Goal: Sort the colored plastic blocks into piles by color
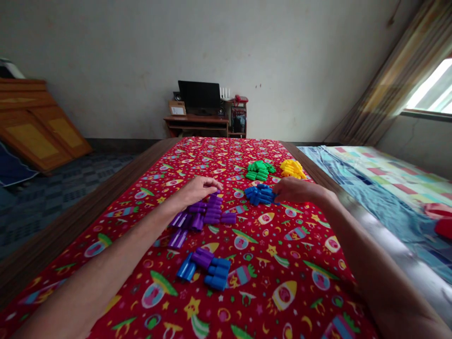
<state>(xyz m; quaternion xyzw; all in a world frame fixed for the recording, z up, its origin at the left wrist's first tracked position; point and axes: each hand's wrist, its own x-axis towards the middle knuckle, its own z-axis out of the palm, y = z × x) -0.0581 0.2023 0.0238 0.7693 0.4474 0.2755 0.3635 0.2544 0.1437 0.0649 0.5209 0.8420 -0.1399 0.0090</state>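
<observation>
While red cloth (pixel 261 263) faces a desk (pixel 203 120), grip is unclear for left hand (pixel 202 188) and right hand (pixel 298 189).

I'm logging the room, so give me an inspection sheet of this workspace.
Surface: red patterned cloth over a table
Job's things: purple blocks, blue blocks, green blocks, yellow blocks; nearest, a blue-purple group
Clutter: something red, mostly hidden by the right arm
Hands: left hand at the purple blocks, right hand at the blue pile; grip unclear
Cables: a cord high on the wall
Surroundings: monitor on a desk, cabinet, bed, curtain
</observation>
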